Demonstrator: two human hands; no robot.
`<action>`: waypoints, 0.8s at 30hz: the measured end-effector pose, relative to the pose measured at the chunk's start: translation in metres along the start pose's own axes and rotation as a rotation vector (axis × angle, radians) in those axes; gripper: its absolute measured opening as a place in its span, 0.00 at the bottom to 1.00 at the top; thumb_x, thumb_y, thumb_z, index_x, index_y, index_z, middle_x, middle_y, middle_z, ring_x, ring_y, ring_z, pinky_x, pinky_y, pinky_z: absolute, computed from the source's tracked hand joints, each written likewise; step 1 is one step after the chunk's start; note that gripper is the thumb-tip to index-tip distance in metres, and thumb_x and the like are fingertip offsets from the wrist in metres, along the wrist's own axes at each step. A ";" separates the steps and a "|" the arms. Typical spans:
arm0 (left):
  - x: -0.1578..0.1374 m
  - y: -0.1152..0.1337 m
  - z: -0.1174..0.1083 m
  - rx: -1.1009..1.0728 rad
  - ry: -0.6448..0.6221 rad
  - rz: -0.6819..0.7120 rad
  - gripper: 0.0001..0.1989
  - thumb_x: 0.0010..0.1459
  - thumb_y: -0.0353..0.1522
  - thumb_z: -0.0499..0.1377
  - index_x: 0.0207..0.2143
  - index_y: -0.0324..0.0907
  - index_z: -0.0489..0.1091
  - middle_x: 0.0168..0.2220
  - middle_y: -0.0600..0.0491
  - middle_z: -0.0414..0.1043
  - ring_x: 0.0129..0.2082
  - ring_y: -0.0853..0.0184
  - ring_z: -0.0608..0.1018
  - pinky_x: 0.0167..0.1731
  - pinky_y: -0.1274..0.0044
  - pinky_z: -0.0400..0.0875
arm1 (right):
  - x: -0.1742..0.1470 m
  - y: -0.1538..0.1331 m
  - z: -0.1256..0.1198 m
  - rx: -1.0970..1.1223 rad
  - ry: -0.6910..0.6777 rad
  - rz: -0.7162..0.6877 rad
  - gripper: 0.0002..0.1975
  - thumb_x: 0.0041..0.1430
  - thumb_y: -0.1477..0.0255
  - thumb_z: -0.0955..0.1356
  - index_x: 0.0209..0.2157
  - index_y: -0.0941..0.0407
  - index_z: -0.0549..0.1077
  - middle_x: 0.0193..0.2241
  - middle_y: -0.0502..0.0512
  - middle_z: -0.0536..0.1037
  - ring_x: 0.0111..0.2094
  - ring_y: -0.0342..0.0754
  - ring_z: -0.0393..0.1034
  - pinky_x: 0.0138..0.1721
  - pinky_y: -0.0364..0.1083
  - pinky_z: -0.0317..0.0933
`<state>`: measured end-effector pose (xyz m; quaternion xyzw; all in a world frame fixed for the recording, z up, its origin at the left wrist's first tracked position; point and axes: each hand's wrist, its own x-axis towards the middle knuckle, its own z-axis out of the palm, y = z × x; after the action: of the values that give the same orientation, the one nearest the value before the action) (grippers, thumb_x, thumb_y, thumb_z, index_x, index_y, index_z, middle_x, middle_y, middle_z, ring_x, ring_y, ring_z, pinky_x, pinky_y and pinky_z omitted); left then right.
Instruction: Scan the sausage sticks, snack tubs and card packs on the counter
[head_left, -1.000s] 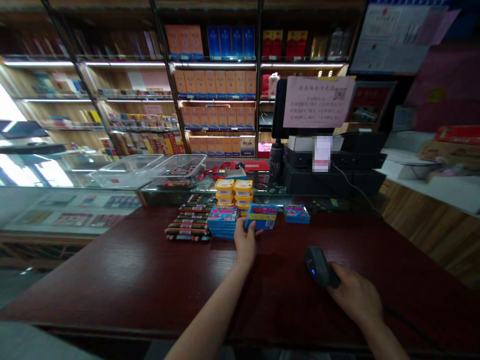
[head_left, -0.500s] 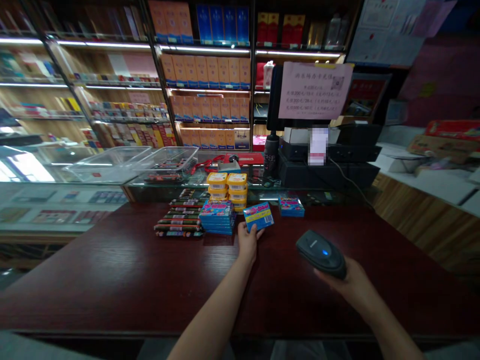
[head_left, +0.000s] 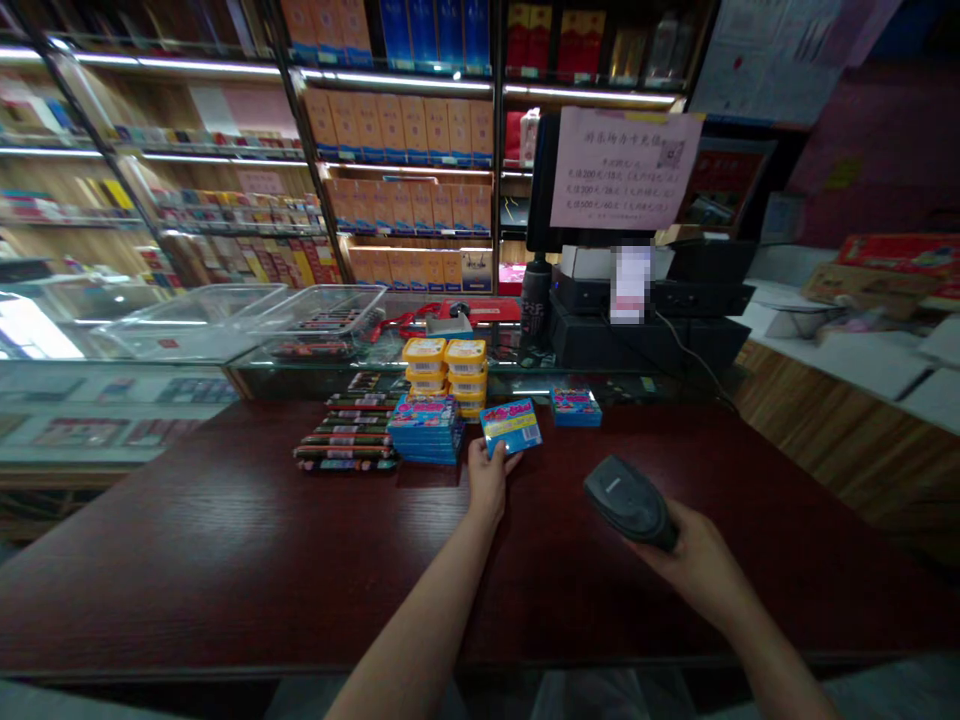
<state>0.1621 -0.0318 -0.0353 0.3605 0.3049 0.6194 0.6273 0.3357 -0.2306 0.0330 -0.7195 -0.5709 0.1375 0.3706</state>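
Between its thumb and fingers my left hand (head_left: 490,478) holds a flat blue packet (head_left: 511,427) with pink lettering, a yellow band and a barcode facing me. My right hand (head_left: 694,555) is wrapped round the handle of a black barcode scanner (head_left: 628,500), whose head points left toward the packet. Left of the packet lies a stack of similar blue packets (head_left: 425,430). Yellow tubs with clear lids (head_left: 465,372) are piled behind that stack. Farther right, a smaller stack of blue packets (head_left: 576,407) sits near the back of the table.
Dark wrapped sticks (head_left: 346,432) lie in rows at the left on the brown table (head_left: 300,570). Behind it, a glass counter bears clear plastic bins (head_left: 322,315), a black bottle (head_left: 535,305) and a monitor with a pink paper notice (head_left: 626,170). Boxed goods fill the shelves.
The blue light on top of the scanner has gone out. Both hands keep their grips, and the whole view has shifted slightly.
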 end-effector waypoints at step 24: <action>0.042 0.039 0.076 1.537 -0.480 0.939 0.05 0.55 0.30 0.55 0.35 0.42 0.70 0.34 0.49 0.71 0.38 0.61 0.70 0.37 0.71 0.62 | 0.000 0.062 0.030 -0.594 0.205 -0.179 0.13 0.53 0.75 0.64 0.42 0.53 0.70 0.37 0.52 0.79 0.35 0.49 0.73 0.36 0.45 0.61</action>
<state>0.2056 0.0035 0.0422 0.8815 0.3162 0.3467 -0.0522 0.3624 -0.2238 -0.0303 -0.7532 -0.6069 -0.1413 0.2104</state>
